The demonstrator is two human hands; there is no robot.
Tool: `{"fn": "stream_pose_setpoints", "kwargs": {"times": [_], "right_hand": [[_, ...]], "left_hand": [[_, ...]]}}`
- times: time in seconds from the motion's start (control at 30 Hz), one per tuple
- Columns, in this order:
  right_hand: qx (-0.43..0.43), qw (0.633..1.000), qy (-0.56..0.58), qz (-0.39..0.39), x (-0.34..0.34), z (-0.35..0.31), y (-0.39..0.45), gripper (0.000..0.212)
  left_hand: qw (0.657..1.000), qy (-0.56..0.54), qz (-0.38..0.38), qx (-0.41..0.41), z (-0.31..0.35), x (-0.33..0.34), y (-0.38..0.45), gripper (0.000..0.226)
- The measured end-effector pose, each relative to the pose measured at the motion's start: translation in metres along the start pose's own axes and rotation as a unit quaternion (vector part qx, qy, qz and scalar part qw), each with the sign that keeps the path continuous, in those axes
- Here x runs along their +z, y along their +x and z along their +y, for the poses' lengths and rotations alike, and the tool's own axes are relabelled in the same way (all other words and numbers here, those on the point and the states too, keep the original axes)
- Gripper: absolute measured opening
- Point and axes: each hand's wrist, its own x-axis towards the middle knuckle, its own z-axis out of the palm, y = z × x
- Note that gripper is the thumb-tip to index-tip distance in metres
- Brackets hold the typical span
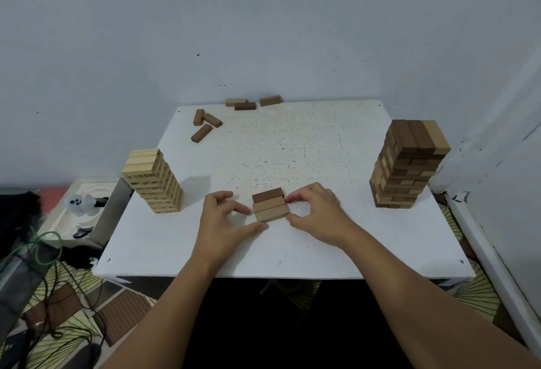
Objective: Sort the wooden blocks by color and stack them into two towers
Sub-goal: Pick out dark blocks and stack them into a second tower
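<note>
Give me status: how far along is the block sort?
Mostly done: pale tower and brown tower stand tall. In hand: left hand and right hand square up three brown blocks. Left: six loose blocks at the far edge.

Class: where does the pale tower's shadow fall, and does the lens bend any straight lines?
Head view: the pale tower casts a soft shadow rightward across the white table; wide-angle distortion bows the table's edges and the right-hand wall; the image looks slightly soft overall.
</note>
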Motion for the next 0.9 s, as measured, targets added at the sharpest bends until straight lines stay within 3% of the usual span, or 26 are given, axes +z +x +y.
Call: {"fn": "stream_pose_setpoints", "kwargs": {"times": [0.9], "right_hand": [[0.003,1.000,0.013,0.008,0.0005,0.0001,0.0008,0.032]], "left_hand": [[1.000,0.001,-0.011,-0.019,0.0040,0.0026,0.0054,0.033]]}}
